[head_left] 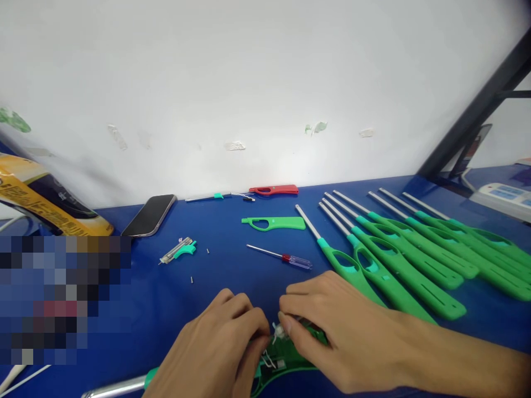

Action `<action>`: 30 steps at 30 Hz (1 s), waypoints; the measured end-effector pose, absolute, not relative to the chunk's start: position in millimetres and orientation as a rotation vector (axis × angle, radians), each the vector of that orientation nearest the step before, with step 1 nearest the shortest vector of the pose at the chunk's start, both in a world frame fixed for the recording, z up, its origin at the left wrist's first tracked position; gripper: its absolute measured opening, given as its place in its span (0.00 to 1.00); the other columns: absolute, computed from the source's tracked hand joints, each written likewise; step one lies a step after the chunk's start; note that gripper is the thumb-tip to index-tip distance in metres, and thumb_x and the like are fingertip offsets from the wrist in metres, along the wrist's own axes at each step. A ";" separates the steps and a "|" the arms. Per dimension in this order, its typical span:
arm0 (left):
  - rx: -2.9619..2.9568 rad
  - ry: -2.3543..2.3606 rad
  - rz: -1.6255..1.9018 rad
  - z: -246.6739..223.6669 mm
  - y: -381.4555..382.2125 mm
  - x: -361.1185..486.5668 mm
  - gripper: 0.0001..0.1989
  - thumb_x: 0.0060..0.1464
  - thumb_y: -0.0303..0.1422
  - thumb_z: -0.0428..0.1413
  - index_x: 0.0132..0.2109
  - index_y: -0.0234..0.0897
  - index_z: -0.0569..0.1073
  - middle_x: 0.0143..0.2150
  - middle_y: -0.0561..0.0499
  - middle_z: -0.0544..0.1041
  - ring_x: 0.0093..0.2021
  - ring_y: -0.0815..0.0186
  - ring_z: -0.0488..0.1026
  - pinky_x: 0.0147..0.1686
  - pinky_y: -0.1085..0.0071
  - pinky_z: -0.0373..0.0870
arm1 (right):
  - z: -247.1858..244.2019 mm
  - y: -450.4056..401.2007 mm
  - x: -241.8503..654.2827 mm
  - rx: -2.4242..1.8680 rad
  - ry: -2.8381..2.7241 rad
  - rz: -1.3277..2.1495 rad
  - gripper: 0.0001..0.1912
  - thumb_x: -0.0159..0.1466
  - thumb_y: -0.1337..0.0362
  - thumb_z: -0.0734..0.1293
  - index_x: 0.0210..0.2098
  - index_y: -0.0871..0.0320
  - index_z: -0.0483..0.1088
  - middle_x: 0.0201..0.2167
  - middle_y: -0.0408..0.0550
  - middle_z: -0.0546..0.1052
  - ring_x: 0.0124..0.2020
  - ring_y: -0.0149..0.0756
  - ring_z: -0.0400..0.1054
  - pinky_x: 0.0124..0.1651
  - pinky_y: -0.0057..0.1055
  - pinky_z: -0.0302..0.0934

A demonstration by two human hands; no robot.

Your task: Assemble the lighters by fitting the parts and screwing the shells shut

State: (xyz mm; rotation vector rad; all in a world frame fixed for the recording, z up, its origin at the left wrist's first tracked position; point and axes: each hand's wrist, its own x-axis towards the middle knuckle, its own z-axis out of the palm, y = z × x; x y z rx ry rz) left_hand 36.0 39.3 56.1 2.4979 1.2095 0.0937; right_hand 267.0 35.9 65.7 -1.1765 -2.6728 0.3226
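An opened green lighter shell [286,354] lies at the bottom centre, with wires and small clear parts inside; its metal tube [118,387] points to the left. Bent over the shell's left part is my left hand [219,342], fingers closed, their tips hidden near the wires. My right hand [332,331] pinches a small clear part [280,330] at the shell's upper edge. Beyond the hands lie a screwdriver [286,258] with a purple clear handle, a loose green shell half [286,223], two tiny screws [191,279] and an inner assembly with a teal trigger [180,250].
Several green lighters with metal tubes [406,249] spread over the right side. A red shell [277,190] and a thin rod [203,197] lie by the wall. On the left are a phone [151,215] and a yellow packet [53,193]. A white device [504,196] stands far right.
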 end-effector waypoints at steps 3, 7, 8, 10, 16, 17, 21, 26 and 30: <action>2.510 1.203 0.121 56.3 38.5 34.4 0.16 0.72 0.27 0.45 0.42 0.44 0.76 0.42 0.53 0.79 0.44 0.60 0.76 0.51 0.62 0.77 | 63.8 36.1 267.4 -1.164 -2.620 0.375 0.17 0.76 0.70 0.60 0.30 0.52 0.61 0.26 0.39 0.74 0.27 0.32 0.70 0.31 0.37 0.55; 2.531 1.208 0.165 57.1 38.8 34.4 0.16 0.72 0.27 0.45 0.42 0.44 0.76 0.42 0.54 0.79 0.44 0.60 0.77 0.51 0.62 0.76 | 61.5 36.7 267.7 -1.157 -2.545 0.543 0.15 0.74 0.68 0.60 0.29 0.53 0.59 0.25 0.38 0.72 0.25 0.32 0.64 0.30 0.37 0.48; 2.538 1.204 0.176 57.2 38.7 34.8 0.16 0.72 0.27 0.45 0.42 0.44 0.76 0.41 0.54 0.79 0.44 0.60 0.77 0.50 0.62 0.76 | 61.4 37.1 267.7 -1.158 -2.545 0.568 0.15 0.74 0.67 0.59 0.29 0.53 0.60 0.25 0.38 0.72 0.25 0.32 0.64 0.31 0.37 0.47; 2.554 1.199 0.190 57.1 38.3 35.3 0.16 0.72 0.27 0.46 0.41 0.44 0.76 0.41 0.54 0.79 0.43 0.60 0.76 0.47 0.64 0.76 | 61.7 37.9 267.6 -1.152 -2.562 0.590 0.14 0.75 0.66 0.57 0.31 0.53 0.62 0.27 0.38 0.72 0.26 0.31 0.65 0.32 0.37 0.46; 2.651 1.148 0.189 54.6 37.0 36.1 0.16 0.72 0.26 0.45 0.39 0.43 0.75 0.39 0.54 0.79 0.40 0.61 0.76 0.48 0.63 0.75 | 61.0 38.6 268.9 -1.088 -2.590 0.618 0.14 0.76 0.65 0.57 0.31 0.53 0.60 0.26 0.37 0.70 0.25 0.31 0.62 0.31 0.37 0.46; 2.660 1.143 0.191 54.2 37.1 36.3 0.16 0.72 0.26 0.44 0.39 0.43 0.74 0.39 0.54 0.79 0.40 0.61 0.76 0.49 0.63 0.75 | 60.7 38.3 269.1 -1.085 -2.587 0.611 0.14 0.76 0.65 0.57 0.31 0.53 0.60 0.26 0.37 0.70 0.25 0.31 0.62 0.31 0.37 0.46; 2.637 1.149 0.189 54.0 39.0 36.3 0.16 0.71 0.26 0.45 0.41 0.44 0.75 0.40 0.55 0.80 0.40 0.61 0.77 0.48 0.64 0.75 | 62.4 36.2 268.8 -1.090 -2.592 0.569 0.15 0.77 0.65 0.59 0.31 0.53 0.61 0.26 0.38 0.72 0.25 0.32 0.65 0.31 0.37 0.48; 2.499 1.219 0.174 54.3 42.3 33.0 0.14 0.71 0.29 0.48 0.42 0.47 0.77 0.41 0.58 0.81 0.42 0.62 0.78 0.54 0.63 0.74 | 68.0 33.8 268.3 -1.151 -2.656 0.408 0.16 0.80 0.63 0.58 0.33 0.51 0.64 0.30 0.41 0.77 0.28 0.34 0.72 0.32 0.40 0.55; 2.471 1.209 0.216 55.9 40.6 30.7 0.14 0.71 0.28 0.47 0.42 0.45 0.76 0.41 0.57 0.81 0.41 0.64 0.79 0.60 0.60 0.71 | 66.8 33.8 268.4 -1.118 -2.640 0.345 0.15 0.80 0.65 0.59 0.34 0.51 0.65 0.30 0.40 0.78 0.28 0.33 0.74 0.31 0.40 0.59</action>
